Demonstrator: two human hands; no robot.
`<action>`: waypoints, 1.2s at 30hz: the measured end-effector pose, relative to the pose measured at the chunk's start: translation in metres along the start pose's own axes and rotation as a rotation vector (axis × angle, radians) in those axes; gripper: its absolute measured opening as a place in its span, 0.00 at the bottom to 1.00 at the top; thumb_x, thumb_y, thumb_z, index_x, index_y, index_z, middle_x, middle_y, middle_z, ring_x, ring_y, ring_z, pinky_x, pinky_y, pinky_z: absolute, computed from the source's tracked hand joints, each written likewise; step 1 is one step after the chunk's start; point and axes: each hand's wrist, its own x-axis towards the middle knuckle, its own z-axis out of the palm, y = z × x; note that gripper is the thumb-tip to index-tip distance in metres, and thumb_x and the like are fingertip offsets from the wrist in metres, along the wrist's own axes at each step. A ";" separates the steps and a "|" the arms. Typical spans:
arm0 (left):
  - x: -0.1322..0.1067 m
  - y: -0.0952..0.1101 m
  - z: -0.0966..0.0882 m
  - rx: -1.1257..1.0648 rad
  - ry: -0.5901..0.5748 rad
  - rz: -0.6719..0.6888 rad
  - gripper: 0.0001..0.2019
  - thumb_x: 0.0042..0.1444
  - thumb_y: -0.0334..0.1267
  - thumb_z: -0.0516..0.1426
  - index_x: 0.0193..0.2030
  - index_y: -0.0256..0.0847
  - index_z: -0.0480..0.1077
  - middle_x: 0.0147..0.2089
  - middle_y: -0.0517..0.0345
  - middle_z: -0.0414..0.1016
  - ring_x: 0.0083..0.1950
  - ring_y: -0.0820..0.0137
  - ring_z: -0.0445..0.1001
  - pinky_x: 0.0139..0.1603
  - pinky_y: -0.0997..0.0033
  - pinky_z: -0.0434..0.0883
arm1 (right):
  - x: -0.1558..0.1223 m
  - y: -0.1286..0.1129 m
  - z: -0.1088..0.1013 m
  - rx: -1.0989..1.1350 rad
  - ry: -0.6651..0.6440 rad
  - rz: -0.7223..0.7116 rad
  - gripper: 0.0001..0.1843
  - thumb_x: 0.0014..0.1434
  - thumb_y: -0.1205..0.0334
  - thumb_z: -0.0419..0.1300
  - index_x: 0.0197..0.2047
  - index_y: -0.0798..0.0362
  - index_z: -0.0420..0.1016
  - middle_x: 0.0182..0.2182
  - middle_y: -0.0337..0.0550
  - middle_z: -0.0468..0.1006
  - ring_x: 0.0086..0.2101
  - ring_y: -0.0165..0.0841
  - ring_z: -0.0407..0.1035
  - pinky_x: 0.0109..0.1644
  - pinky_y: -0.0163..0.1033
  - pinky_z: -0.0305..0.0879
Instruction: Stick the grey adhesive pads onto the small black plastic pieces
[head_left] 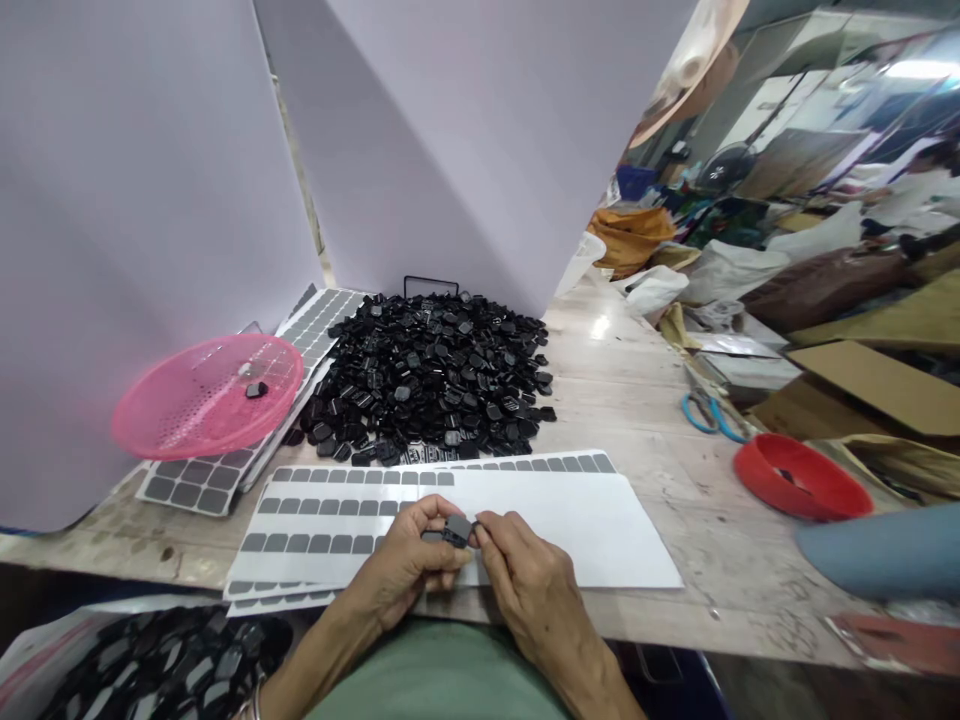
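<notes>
My left hand [411, 560] is closed around a small black plastic piece [455, 530] with a grey top face, held just above the sticker sheets. From the other side, my right hand [529, 570] pinches at the right end of the same piece; whether a sticker is also between those fingertips is too small to tell. Beneath both hands lie white sheets [570, 530] with rows of grey rounded stickers [311, 507] on their left part; the right part is bare backing. Behind them is a large heap of similar black plastic pieces [439, 375].
A pink basket [169, 420] with a few pieces rests over more sticker sheets [202, 482] at left. Rightward are blue-handled scissors [701, 412], a red bowl [765, 492] and a grey-blue roll [885, 550]. Pale panels [450, 130] stand behind. A bag of black pieces [172, 665] sits below the edge.
</notes>
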 end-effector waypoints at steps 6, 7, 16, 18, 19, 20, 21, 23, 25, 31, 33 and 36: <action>0.000 0.000 -0.002 -0.011 -0.002 -0.006 0.18 0.41 0.26 0.64 0.38 0.39 0.64 0.33 0.61 0.74 0.19 0.83 0.64 0.19 0.82 0.54 | 0.000 0.001 -0.001 0.013 0.023 -0.023 0.13 0.69 0.65 0.43 0.41 0.53 0.68 0.29 0.41 0.69 0.27 0.31 0.66 0.31 0.35 0.60; 0.000 0.001 -0.002 -0.009 -0.002 -0.012 0.18 0.41 0.26 0.64 0.38 0.39 0.64 0.34 0.60 0.75 0.19 0.83 0.64 0.19 0.82 0.54 | 0.000 0.001 -0.001 0.016 0.027 -0.025 0.12 0.69 0.65 0.43 0.41 0.53 0.68 0.29 0.41 0.69 0.27 0.31 0.66 0.31 0.35 0.60; 0.000 0.002 -0.001 0.018 -0.012 -0.026 0.18 0.40 0.26 0.63 0.39 0.39 0.64 0.33 0.59 0.76 0.17 0.83 0.64 0.16 0.83 0.50 | -0.001 0.002 0.001 -0.006 -0.004 -0.041 0.14 0.69 0.65 0.43 0.43 0.53 0.69 0.29 0.41 0.69 0.27 0.32 0.65 0.31 0.35 0.59; 0.000 0.002 -0.001 0.021 -0.008 -0.028 0.18 0.40 0.26 0.63 0.39 0.39 0.64 0.34 0.60 0.76 0.17 0.83 0.64 0.16 0.83 0.50 | -0.001 0.002 0.001 -0.018 -0.010 -0.037 0.14 0.69 0.65 0.43 0.42 0.53 0.69 0.29 0.41 0.69 0.27 0.32 0.66 0.30 0.35 0.58; -0.001 0.002 0.000 0.025 -0.008 -0.025 0.18 0.40 0.26 0.63 0.39 0.39 0.64 0.34 0.60 0.76 0.17 0.83 0.64 0.16 0.83 0.50 | -0.001 0.001 0.001 -0.021 -0.010 -0.035 0.14 0.69 0.65 0.42 0.41 0.53 0.69 0.29 0.41 0.69 0.27 0.32 0.66 0.30 0.35 0.58; -0.001 0.002 0.000 0.030 -0.010 -0.022 0.18 0.40 0.26 0.63 0.39 0.39 0.64 0.34 0.60 0.75 0.17 0.83 0.64 0.16 0.83 0.49 | -0.001 0.001 0.001 -0.022 -0.010 -0.033 0.14 0.69 0.64 0.42 0.41 0.53 0.68 0.29 0.41 0.69 0.27 0.32 0.66 0.30 0.35 0.59; -0.001 0.002 0.000 0.032 -0.008 -0.018 0.18 0.40 0.26 0.63 0.39 0.39 0.64 0.34 0.60 0.75 0.17 0.83 0.64 0.16 0.83 0.49 | -0.001 0.001 0.001 -0.022 -0.007 -0.034 0.14 0.69 0.64 0.42 0.41 0.53 0.68 0.29 0.41 0.69 0.27 0.32 0.66 0.31 0.35 0.59; -0.001 0.001 0.000 0.031 0.002 -0.013 0.18 0.40 0.26 0.62 0.39 0.39 0.64 0.32 0.62 0.74 0.17 0.83 0.64 0.16 0.83 0.49 | -0.001 0.000 0.001 -0.022 -0.003 -0.035 0.14 0.69 0.64 0.42 0.41 0.53 0.68 0.29 0.41 0.69 0.27 0.32 0.66 0.31 0.35 0.60; -0.001 0.001 0.000 0.023 0.012 -0.013 0.18 0.40 0.26 0.63 0.39 0.39 0.64 0.31 0.64 0.73 0.18 0.82 0.64 0.16 0.83 0.50 | -0.001 0.000 0.001 -0.018 -0.002 -0.028 0.14 0.69 0.64 0.42 0.40 0.53 0.67 0.29 0.41 0.69 0.27 0.32 0.66 0.31 0.35 0.60; 0.002 -0.001 -0.002 0.009 0.007 -0.013 0.17 0.41 0.26 0.63 0.38 0.39 0.64 0.35 0.61 0.74 0.19 0.83 0.64 0.20 0.82 0.56 | 0.000 0.002 0.001 0.016 0.063 -0.007 0.12 0.69 0.65 0.43 0.41 0.53 0.68 0.29 0.42 0.70 0.28 0.32 0.67 0.32 0.34 0.61; 0.002 -0.002 -0.002 0.011 0.008 -0.015 0.17 0.41 0.26 0.63 0.38 0.39 0.64 0.34 0.61 0.74 0.19 0.83 0.64 0.20 0.81 0.57 | 0.000 0.003 0.001 0.014 0.063 -0.012 0.12 0.69 0.65 0.44 0.41 0.53 0.68 0.29 0.42 0.70 0.28 0.32 0.67 0.31 0.35 0.61; 0.001 -0.001 -0.001 0.005 0.021 -0.018 0.17 0.41 0.26 0.64 0.38 0.40 0.64 0.30 0.64 0.71 0.19 0.82 0.64 0.20 0.82 0.57 | 0.000 0.002 0.003 0.005 0.053 -0.023 0.13 0.69 0.65 0.43 0.41 0.53 0.68 0.29 0.41 0.70 0.27 0.32 0.67 0.31 0.35 0.61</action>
